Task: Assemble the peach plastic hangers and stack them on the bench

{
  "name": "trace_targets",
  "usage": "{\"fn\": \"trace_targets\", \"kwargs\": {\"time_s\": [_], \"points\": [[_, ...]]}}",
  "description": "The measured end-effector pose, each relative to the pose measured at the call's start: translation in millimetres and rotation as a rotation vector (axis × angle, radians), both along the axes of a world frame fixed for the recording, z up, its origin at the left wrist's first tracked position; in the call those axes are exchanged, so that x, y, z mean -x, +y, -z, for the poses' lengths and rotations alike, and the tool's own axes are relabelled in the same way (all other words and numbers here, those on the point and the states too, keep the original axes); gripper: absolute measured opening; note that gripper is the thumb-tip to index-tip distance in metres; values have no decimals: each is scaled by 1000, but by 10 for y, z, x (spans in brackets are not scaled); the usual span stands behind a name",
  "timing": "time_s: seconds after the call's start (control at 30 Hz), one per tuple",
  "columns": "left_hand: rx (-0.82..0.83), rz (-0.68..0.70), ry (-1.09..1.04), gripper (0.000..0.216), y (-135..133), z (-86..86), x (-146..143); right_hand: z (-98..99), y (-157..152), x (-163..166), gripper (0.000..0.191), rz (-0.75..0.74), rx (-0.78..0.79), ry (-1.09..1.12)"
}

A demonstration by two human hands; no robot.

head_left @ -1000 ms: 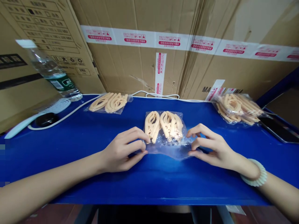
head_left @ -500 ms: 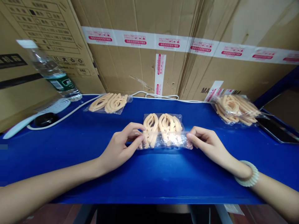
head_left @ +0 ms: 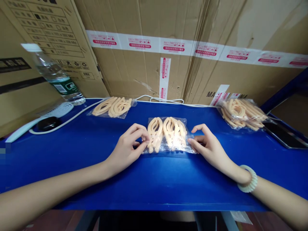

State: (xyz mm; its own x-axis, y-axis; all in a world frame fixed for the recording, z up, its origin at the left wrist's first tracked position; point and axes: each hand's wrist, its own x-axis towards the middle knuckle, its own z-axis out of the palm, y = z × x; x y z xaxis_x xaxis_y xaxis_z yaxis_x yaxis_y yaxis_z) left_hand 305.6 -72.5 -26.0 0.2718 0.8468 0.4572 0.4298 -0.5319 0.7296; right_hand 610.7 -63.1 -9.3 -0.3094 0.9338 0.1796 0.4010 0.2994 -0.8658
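head view: two bare hands work over a glossy blue table (head_left: 168, 184), with a clear bag (head_left: 167, 136) lying flat between them near the middle. inside are pale beige curved pieces (head_left: 155, 134), set in two looped groups side by side. the left hand (head_left: 130, 142) has its thumb and fingertips drawn close together at the bag's lower left edge — whether they pinch the film, i cannot tell. the right hand (head_left: 207, 146) is loosely parted at the bag's right edge, forefinger raised away from the thumb; a pale ridged bracelet (head_left: 253, 179) circles its wrist. behind, to the left, lies another bag of beige pieces (head_left: 113, 107); to the right, a pile of such bags (head_left: 240, 112) sits beside a dark flat device (head_left: 286, 134). at far left are a water bottle (head_left: 56, 77) with a green label, a pale blue brush (head_left: 54, 111) and a black rounded object (head_left: 48, 123). a white cable (head_left: 168, 101) runs along the back — taped cardboard (head_left: 130, 70) stands behind it.
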Motion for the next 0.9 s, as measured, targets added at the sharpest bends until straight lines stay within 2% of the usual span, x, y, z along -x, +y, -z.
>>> {"fn": "trace_targets", "kwargs": {"time_s": [0.1, 0.27, 0.37, 0.53, 0.7, 0.83, 0.9], "points": [[-105, 0, 65, 11, 6, -3, -13, -17, 10, 0, 15, -15, -108, -110], [-445, -39, 311, 11, 32, 0, -20, -14, 29, -17, 18, -3, -222, -229], [-576, 21, 426, 16, 37, 13, 7, -17, 31, -28, 19, -5, -248, -267], [-511, 132, 469, 26, -19, 1, 61, -45, 67, -71, 16, -42, -311, -343], [-362, 192, 385, 7, -68, -14, 112, -85, 74, -159, 20, -100, -301, -399], [-363, 201, 409, 6, -19, 13, 146, -136, 51, -204, 27, -199, -247, -405], [-380, 203, 435, 4, 13, 14, 149, -138, 54, -216, 37, -218, -238, -404]]}}
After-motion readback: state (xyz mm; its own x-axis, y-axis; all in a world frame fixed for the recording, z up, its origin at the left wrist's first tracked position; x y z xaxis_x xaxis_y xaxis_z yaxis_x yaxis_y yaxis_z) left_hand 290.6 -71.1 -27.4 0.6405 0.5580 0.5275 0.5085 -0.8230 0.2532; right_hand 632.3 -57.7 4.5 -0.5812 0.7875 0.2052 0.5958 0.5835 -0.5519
